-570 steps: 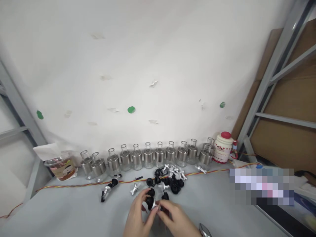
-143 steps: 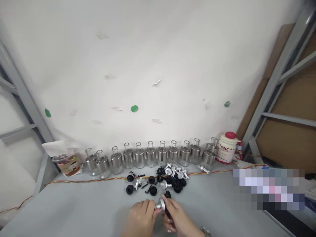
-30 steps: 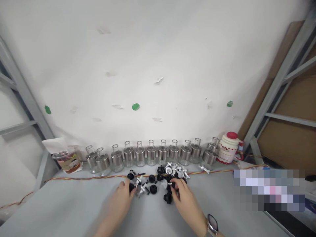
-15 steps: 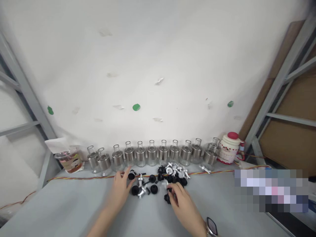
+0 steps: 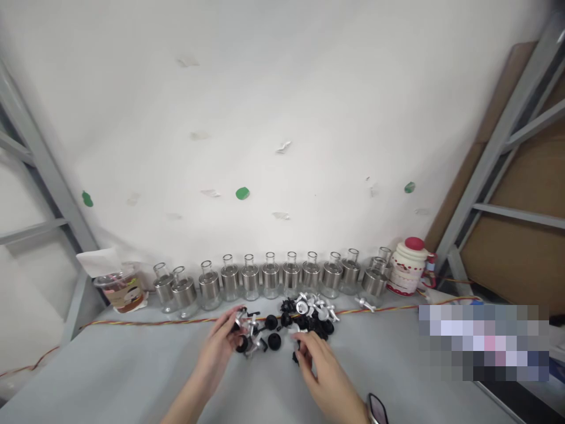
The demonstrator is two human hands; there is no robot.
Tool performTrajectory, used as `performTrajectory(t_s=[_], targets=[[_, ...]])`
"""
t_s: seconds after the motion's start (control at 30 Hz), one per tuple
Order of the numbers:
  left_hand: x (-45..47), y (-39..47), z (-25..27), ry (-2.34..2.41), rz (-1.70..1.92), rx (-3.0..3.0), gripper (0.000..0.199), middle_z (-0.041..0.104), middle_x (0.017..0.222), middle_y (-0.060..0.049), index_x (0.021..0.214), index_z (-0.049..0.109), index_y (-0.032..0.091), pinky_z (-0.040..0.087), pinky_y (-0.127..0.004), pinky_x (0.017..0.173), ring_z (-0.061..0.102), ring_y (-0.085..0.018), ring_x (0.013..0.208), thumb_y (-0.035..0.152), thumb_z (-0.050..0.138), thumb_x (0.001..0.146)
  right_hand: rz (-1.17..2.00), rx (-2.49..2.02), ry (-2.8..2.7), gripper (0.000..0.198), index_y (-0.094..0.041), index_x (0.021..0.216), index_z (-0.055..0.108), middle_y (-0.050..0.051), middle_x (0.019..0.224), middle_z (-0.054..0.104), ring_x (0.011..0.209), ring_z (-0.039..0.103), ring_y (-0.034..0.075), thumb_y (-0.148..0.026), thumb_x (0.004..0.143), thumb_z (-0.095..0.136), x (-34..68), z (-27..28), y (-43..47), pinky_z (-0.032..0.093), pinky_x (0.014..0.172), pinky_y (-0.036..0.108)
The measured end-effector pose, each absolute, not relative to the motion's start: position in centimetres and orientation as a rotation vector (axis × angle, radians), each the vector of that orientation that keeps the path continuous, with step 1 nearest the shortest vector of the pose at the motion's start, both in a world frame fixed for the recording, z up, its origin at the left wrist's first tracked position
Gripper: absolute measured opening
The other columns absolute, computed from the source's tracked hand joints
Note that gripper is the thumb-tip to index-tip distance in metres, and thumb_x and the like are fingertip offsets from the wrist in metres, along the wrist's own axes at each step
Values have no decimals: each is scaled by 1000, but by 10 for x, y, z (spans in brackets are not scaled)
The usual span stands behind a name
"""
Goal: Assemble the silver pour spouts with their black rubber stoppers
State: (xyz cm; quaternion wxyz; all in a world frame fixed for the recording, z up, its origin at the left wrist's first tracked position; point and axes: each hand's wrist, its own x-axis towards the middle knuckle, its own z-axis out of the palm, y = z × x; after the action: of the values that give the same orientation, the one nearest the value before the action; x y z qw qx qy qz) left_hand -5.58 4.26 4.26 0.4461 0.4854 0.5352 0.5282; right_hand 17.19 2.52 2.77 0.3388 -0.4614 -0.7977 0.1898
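My left hand [image 5: 219, 337] is closed around a small black-and-silver stopper piece [image 5: 237, 321], at the left end of the loose parts. My right hand [image 5: 316, 354] is pinched on a small black part [image 5: 298, 346], mostly hidden by the fingers. Between the hands lie round black caps [image 5: 274, 341] and silver winged pieces [image 5: 257, 345]. Just beyond my right hand is a heap of silver parts [image 5: 311, 305] and black parts [image 5: 304, 321].
A row of several glass bottles [image 5: 271, 274] with steel sleeves stands along the wall. A plastic cup [image 5: 126, 292] is at the left, a cream jar with a red lid [image 5: 406, 268] at the right. A twisted red-yellow wire [image 5: 176, 321] crosses the grey table [image 5: 132, 365].
My left hand has closed on the black-and-silver stopper piece and turned it slightly nearer to me. My right hand has shifted only a little, still pinching the black part.
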Motion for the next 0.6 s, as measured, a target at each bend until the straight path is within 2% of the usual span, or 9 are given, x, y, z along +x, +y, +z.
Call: performTrajectory(t_s=[0.07,0.13,0.23,0.33,0.6], targets=[[-43,33,49,959,1263,796,36,60,87,-7,105,53,14,44,-25,67,58,-15,73,35,51,77,501,-1180,-2103,27,-23,108,43,5,91,52,83,50,19,-15,84,35,171,28,25,41,75,32],[-30,27,49,870,1217,578,29,58,72,-2,95,56,15,42,-19,54,56,-11,62,34,56,73,510,-1164,-2122,27,-24,108,44,5,92,52,84,50,19,-14,84,36,171,28,25,41,75,32],[-13,24,41,972,1187,512,27,52,52,4,79,56,16,28,-14,37,46,-6,42,41,61,68,521,-1148,-2141,24,-24,104,46,5,91,53,84,51,19,-15,84,37,172,30,25,41,76,32],[-3,22,32,1003,1189,568,32,50,47,6,74,52,16,22,-14,33,42,-5,38,41,66,61,569,-1118,-2168,18,-23,99,49,4,88,53,81,51,18,-21,86,37,172,34,22,41,74,30],[12,10,21,1012,1033,613,43,45,35,10,68,40,21,11,-13,29,28,-2,26,53,65,53,616,-1090,-2353,14,-18,84,50,6,85,58,80,53,21,-28,85,41,160,30,14,43,71,31]])
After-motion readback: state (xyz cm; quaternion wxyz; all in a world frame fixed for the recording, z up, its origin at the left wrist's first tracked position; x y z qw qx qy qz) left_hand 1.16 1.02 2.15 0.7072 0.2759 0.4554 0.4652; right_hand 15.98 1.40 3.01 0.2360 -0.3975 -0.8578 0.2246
